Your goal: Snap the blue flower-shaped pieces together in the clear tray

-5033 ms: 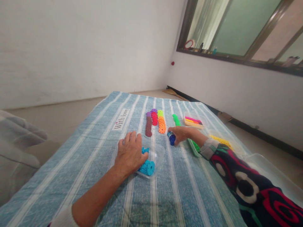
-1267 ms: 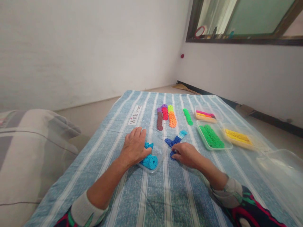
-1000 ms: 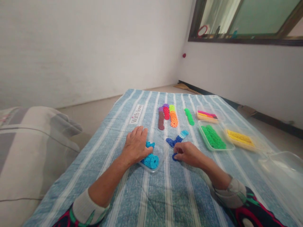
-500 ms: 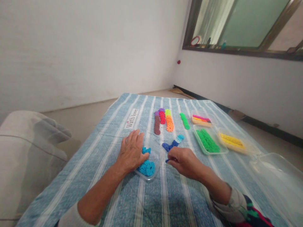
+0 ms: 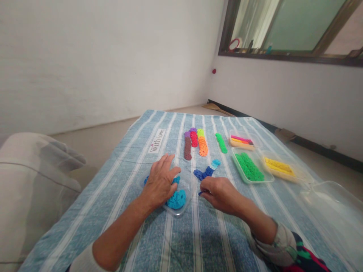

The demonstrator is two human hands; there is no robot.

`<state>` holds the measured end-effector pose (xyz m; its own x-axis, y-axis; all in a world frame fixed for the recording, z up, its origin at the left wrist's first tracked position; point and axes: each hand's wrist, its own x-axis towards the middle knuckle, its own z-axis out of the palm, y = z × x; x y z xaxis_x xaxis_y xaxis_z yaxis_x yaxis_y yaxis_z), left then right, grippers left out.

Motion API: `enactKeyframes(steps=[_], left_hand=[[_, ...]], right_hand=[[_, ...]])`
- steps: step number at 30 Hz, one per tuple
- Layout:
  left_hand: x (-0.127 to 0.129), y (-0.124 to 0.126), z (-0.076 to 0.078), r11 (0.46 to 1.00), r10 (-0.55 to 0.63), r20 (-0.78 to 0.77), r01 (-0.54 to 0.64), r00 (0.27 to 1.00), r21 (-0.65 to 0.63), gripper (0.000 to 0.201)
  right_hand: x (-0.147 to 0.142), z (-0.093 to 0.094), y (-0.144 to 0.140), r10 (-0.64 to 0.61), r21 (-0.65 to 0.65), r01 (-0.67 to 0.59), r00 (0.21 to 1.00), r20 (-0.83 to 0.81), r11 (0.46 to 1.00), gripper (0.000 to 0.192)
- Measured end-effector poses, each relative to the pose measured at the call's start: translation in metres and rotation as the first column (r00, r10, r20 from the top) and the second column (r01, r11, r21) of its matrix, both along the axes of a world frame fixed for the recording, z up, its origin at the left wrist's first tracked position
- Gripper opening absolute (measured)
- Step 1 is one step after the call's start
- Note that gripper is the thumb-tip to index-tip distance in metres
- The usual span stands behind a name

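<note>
Left hand point(image 5: 160, 181) lies palm down, fingers spread a little, over a clear tray point(image 5: 184, 206) holding turquoise discs point(image 5: 176, 199); fingertips rest on or just above the discs, and nothing is gripped that I can see. Right hand point(image 5: 219, 192) sits just to the right of that tray on the striped blue cloth point(image 5: 198, 241), thumb and fingers pinched narrow on a small dark blue piece point(image 5: 200, 193), only an edge of it showing at the fingertips. Just beyond the right hand, a short row of blue discs point(image 5: 206, 171) lies on the cloth, dark blue at the near end and light blue at the far end. Farther back are rows of discs laid flat side by side: brown point(image 5: 187, 148), red with purple at the far end point(image 5: 194, 138), orange with yellow-green at the far end point(image 5: 202, 145), and a green row point(image 5: 221, 142) a little apart to the right. To the right, three clear trays: one with green discs point(image 5: 248, 166), one with pink and yellow pieces point(image 5: 242, 141), one with yellow pieces point(image 5: 279, 166). An empty-looking clear container point(image 5: 334, 211) lies at the right edge. A white label reading "With love" point(image 5: 157, 139) is sewn on the cloth. A grey cushion point(image 5: 31, 189) lies at left.
</note>
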<state>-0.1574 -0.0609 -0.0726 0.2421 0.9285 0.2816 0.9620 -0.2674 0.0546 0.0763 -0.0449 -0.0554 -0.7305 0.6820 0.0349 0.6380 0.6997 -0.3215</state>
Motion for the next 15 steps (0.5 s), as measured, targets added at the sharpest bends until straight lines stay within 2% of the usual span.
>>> enactKeyframes(steps=[5, 9, 12, 15], left_hand=[[0.0, 0.0, 0.002, 0.997, -0.012, -0.022, 0.01, 1.0, -0.077, 0.03], [0.0, -0.001, 0.001, 0.998, -0.006, -0.045, 0.003, 0.999, -0.061, 0.024], [0.0, 0.0, -0.002, 0.999, -0.002, -0.046, 0.0, 0.999, -0.052, 0.022], [-0.002, 0.001, -0.006, 0.999, 0.0, -0.053, -0.002, 0.999, -0.04, 0.021]], right_hand=[[0.003, -0.002, 0.007, -0.066, -0.119, 0.066, 0.998, 0.01, 0.991, 0.004], [0.01, -0.006, 0.016, -0.111, -0.21, 0.121, 0.992, 0.06, 0.97, 0.003], [0.02, -0.003, 0.027, -0.19, -0.16, 0.196, 0.98, 0.053, 0.967, 0.013], [0.031, -0.002, 0.046, -0.366, 0.001, 0.366, 0.931, 0.004, 0.931, 0.022]])
